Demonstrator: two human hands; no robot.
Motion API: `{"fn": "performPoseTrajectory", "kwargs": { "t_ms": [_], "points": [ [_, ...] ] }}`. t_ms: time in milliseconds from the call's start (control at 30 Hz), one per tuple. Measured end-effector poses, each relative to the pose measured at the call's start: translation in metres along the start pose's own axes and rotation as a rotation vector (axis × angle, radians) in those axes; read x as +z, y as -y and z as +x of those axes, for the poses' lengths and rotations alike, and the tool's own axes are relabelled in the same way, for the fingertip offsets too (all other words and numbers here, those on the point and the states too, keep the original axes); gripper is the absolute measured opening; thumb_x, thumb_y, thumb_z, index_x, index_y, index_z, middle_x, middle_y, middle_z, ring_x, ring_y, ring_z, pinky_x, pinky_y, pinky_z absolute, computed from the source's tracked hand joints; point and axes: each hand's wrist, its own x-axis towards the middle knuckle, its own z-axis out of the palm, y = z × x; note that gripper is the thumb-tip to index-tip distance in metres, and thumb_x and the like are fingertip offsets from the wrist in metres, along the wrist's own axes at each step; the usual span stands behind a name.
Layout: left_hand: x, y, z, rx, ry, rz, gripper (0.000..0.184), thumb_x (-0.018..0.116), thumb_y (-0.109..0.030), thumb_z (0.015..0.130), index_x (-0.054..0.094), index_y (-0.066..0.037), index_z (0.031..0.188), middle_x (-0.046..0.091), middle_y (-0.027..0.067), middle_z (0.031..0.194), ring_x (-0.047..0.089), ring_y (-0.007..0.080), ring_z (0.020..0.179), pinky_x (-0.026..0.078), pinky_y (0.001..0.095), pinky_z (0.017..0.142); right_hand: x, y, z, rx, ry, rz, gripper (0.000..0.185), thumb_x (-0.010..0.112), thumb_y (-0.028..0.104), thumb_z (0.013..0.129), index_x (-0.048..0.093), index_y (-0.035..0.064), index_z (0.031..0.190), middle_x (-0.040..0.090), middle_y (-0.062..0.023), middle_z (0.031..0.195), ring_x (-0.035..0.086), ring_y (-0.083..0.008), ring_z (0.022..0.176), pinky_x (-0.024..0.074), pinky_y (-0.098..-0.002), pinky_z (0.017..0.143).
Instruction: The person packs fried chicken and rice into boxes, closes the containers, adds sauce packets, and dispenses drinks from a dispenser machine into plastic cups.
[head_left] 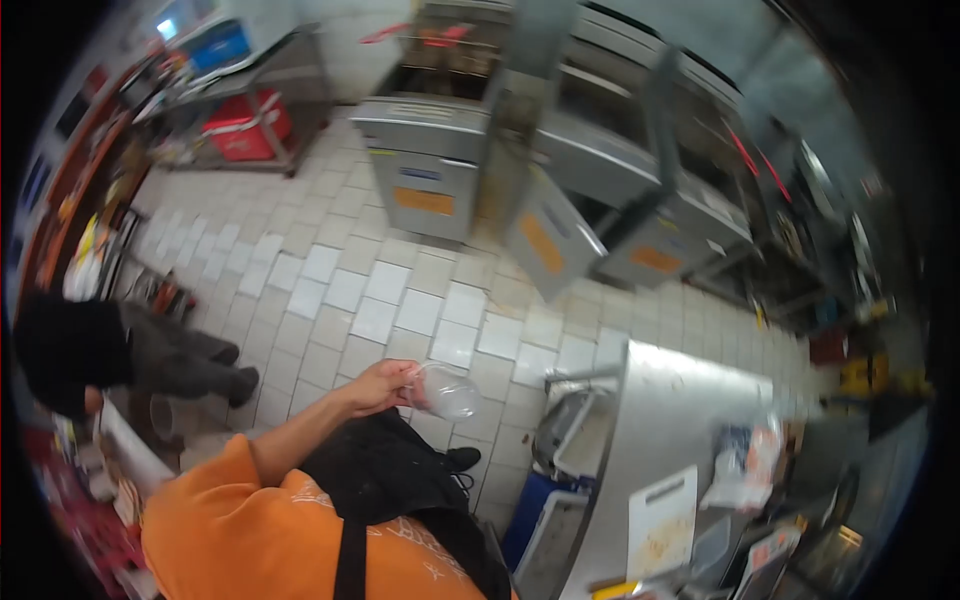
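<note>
My left hand (378,388) reaches out in front of my black apron (375,465), fingers closed around the edge of a clear round plastic container (447,392). The container is tilted over the tiled floor, and I see nothing in it. My right hand is out of view. To the right of the container stands a steel table (675,400). A white cutting board (662,525) with brownish stains lies on it, near a filled plastic bag (745,462).
Steel fryers (425,170) line the far side, one with its door (550,240) hanging open. A person in dark clothes (150,350) bends at the left. A blue bin (535,515) sits beside the table. A red cooler bag (248,128) rests under a far rack.
</note>
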Motion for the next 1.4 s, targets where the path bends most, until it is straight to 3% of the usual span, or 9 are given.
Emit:
{"fn": "performPoseTrajectory", "kwargs": {
  "t_ms": [100, 233, 333, 467, 633, 700, 933, 1133, 1400],
  "points": [
    [-0.035, -0.01, -0.025, 0.167, -0.172, 0.023, 0.022, 0.044, -0.021, 0.107, 0.055, -0.002, 0.106, 0.065, 0.0087, 0.091, 0.067, 0.0175, 0.086, 0.054, 0.0338, 0.084, -0.013, 0.221, -0.219, 0.018, 1.526, 1.185, 0.055, 0.055, 0.023, 0.095, 0.039, 0.0005, 0.143, 0.056, -0.0207, 0.133, 0.064, -0.0318, 0.108, 0.0567, -0.0391, 0.085],
    [-0.102, -0.027, -0.067, 0.475, -0.395, 0.396, 0.022, 0.044, -0.02, 0.107, 0.055, -0.001, 0.104, 0.067, 0.009, 0.086, 0.068, 0.0167, 0.081, 0.053, 0.03, 0.078, -0.134, 0.436, -0.395, -0.361, 2.794, 0.914, 0.075, 0.065, 0.039, 0.094, 0.027, 0.0079, 0.151, 0.052, -0.0268, 0.138, 0.062, -0.0339, 0.117, 0.0547, -0.0414, 0.088],
    [-0.14, -0.05, -0.105, 0.566, -0.53, 0.285, 0.017, 0.049, -0.015, 0.104, 0.057, 0.001, 0.103, 0.068, 0.0083, 0.083, 0.069, 0.0168, 0.081, 0.053, 0.0309, 0.077, -0.194, 0.497, -0.481, -1.53, 2.483, 0.583, 0.09, 0.076, 0.041, 0.085, 0.025, 0.0074, 0.151, 0.057, -0.0263, 0.132, 0.065, -0.0323, 0.109, 0.0536, -0.0393, 0.089],
    [-0.182, -0.081, -0.152, 0.636, -0.963, 0.474, 0.019, 0.051, -0.017, 0.104, 0.058, 0.0, 0.101, 0.065, 0.0037, 0.082, 0.065, 0.0149, 0.074, 0.052, 0.0285, 0.076, -0.24, 0.53, -0.561, -1.796, 2.581, 0.265, 0.096, 0.084, 0.031, 0.079, 0.026, 0.0044, 0.151, 0.063, -0.0226, 0.12, 0.067, -0.0253, 0.096, 0.0537, -0.0361, 0.089],
    [-0.303, -0.107, -0.194, 0.795, -1.368, -0.233, 0.01, 0.05, -0.017, 0.103, 0.053, -0.008, 0.103, 0.058, 0.0076, 0.112, 0.058, 0.0166, 0.108, 0.054, 0.0458, 0.092, -0.26, 0.608, -0.618, -1.007, 3.043, 0.565, 0.092, 0.085, 0.02, 0.078, 0.03, 0.0003, 0.148, 0.054, -0.0166, 0.131, 0.058, -0.0239, 0.109, 0.0524, -0.039, 0.087],
    [-0.352, -0.126, -0.204, 1.116, -0.807, -0.674, 0.011, 0.057, -0.018, 0.099, 0.049, -0.011, 0.101, 0.052, 0.0087, 0.123, 0.049, 0.0219, 0.124, 0.048, 0.054, 0.102, -0.255, 0.644, -0.667, -0.922, 2.992, 0.727, 0.09, 0.084, 0.02, 0.078, 0.03, 0.0008, 0.148, 0.053, -0.016, 0.131, 0.055, -0.0236, 0.112, 0.0515, -0.0386, 0.089],
    [-0.467, -0.257, -0.164, 1.015, -0.513, -0.524, 0.069, 0.081, -0.018, 0.077, 0.046, 0.002, 0.133, 0.042, 0.0333, 0.144, 0.035, 0.0428, 0.142, 0.026, 0.0519, 0.119, -0.335, 0.789, -0.842, -0.908, 3.129, 0.939, 0.079, 0.081, 0.022, 0.082, 0.036, 0.0061, 0.145, 0.047, -0.0139, 0.131, 0.05, -0.0234, 0.118, 0.0476, -0.0383, 0.096],
    [-0.534, -0.346, -0.194, 1.277, -0.567, -0.496, 0.088, 0.084, -0.021, 0.074, 0.037, 0.005, 0.144, 0.046, 0.0279, 0.144, 0.043, 0.0348, 0.138, 0.029, 0.046, 0.118, -0.431, 0.884, -0.983, -1.353, 3.038, 0.658, 0.082, 0.082, 0.028, 0.082, 0.034, 0.0029, 0.144, 0.055, -0.017, 0.13, 0.058, -0.0233, 0.112, 0.0505, -0.0366, 0.092],
    [-0.649, -0.459, -0.252, 0.826, -0.941, 0.056, 0.116, 0.091, -0.008, 0.067, 0.015, -0.009, 0.154, 0.062, 0.0166, 0.117, 0.066, 0.0238, 0.099, 0.053, 0.0372, 0.09, -0.532, 0.991, -1.155, -2.414, 2.578, 0.758, 0.088, 0.086, 0.031, 0.076, 0.038, 0.0023, 0.144, 0.064, -0.0145, 0.117, 0.061, -0.0209, 0.104, 0.053, -0.0339, 0.079]
  ]
}}
